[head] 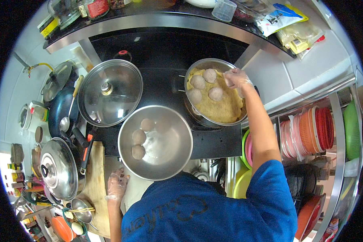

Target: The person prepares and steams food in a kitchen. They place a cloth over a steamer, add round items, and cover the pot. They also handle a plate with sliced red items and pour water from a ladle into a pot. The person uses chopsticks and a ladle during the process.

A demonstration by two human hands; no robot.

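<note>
My right hand (236, 78), in a clear plastic glove, has its fingers around a pale dough ball (229, 81) at the right side of a steamer pot (213, 121). Several round dough balls (215, 93) rest on the yellowish cloth (219, 109) lining that pot, and another lies partly hidden by my wrist. A large stainless steel bowl (169, 163) stands in front of me, with several brownish dough balls (138, 137) along its left side. My left hand (118, 184), gloved too, hangs below the bowl's left edge, fingers loosely bent and holding nothing.
A glass lid (110, 92) lies left of the steamer. Farther left are a dark wok (62, 112), a lidded metal pot (60, 169) and a wooden board (98, 187). A shelf (169, 21) with jars and packets crosses the back; stacked plastic baskets (311, 130) stand at right.
</note>
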